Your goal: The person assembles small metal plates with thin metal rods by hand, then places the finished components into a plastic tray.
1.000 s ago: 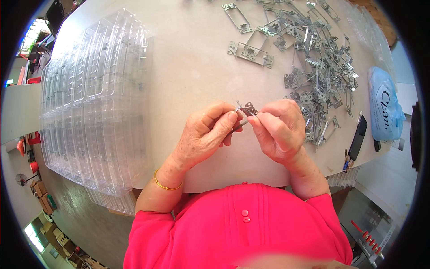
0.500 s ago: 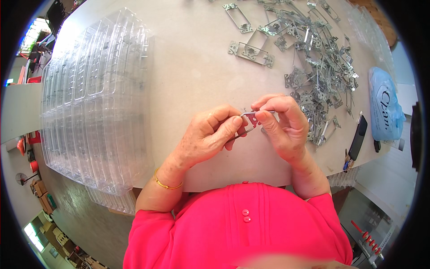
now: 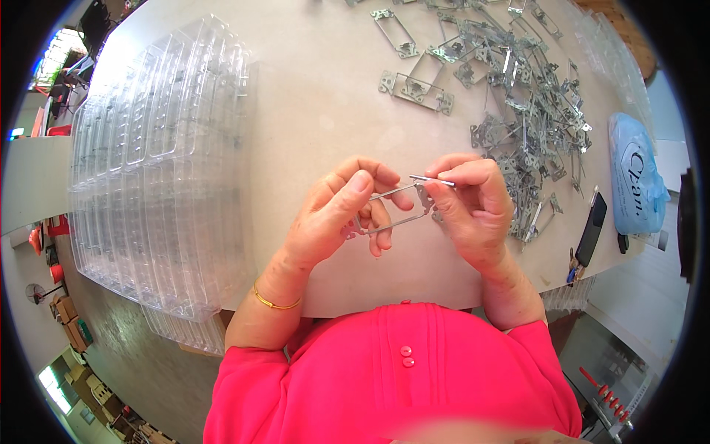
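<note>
My left hand supports the left end of a small rectangular metal bracket, with its thumb raised and its fingers partly curled around the bars. The bracket's right end plate reaches my right hand. Between the thumb and forefinger of that right hand is a thin metal rod, lying nearly level just above the end plate. Whether the right hand's lower fingers also grip the plate is hidden.
A tangled pile of metal brackets covers the table's right side. Stacked clear plastic trays stand at the left. A blue plastic bag, a dark phone and keys lie along the right edge.
My left thumb and fingers have come off the rod and opened out, moving left. The bracket now shows between my hands. My right hand keeps the rod, now tilted.
</note>
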`<state>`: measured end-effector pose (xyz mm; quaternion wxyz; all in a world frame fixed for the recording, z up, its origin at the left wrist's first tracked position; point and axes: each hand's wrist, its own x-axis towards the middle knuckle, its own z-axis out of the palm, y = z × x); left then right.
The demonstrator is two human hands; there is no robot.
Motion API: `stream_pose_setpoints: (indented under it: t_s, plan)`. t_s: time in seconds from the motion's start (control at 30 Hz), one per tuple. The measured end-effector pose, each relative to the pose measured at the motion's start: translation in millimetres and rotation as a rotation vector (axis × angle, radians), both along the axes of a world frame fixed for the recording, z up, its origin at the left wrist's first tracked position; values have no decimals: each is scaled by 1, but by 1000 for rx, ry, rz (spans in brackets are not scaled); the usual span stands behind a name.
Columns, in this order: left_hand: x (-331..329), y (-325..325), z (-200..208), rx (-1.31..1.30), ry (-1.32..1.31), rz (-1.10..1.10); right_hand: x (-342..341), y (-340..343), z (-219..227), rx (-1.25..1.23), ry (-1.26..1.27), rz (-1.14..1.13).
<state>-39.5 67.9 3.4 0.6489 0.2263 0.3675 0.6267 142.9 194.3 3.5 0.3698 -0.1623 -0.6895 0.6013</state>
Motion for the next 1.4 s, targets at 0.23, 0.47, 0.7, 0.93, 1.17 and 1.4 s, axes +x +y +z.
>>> stream_pose_setpoints:
  t_s: [0.23,0.47,0.7,0.93,1.17,1.4]
  plan:
    - [1,1,2,224,22,43,-1,2,6,-199,40,-38]
    - [2,0,3,165,-75,60,-3,-3,6,-247,59,-35]
    - [-4,0,-14,242,17,53,0,-5,6,-177,-17,-37]
    - [-5,0,-17,269,17,-181,2,-2,9,-76,38,-126]
    - [8,0,-6,179,37,-150,3,-3,8,165,74,-108]
    - [7,-1,-1,135,63,-268,4,-2,8,186,46,-131]
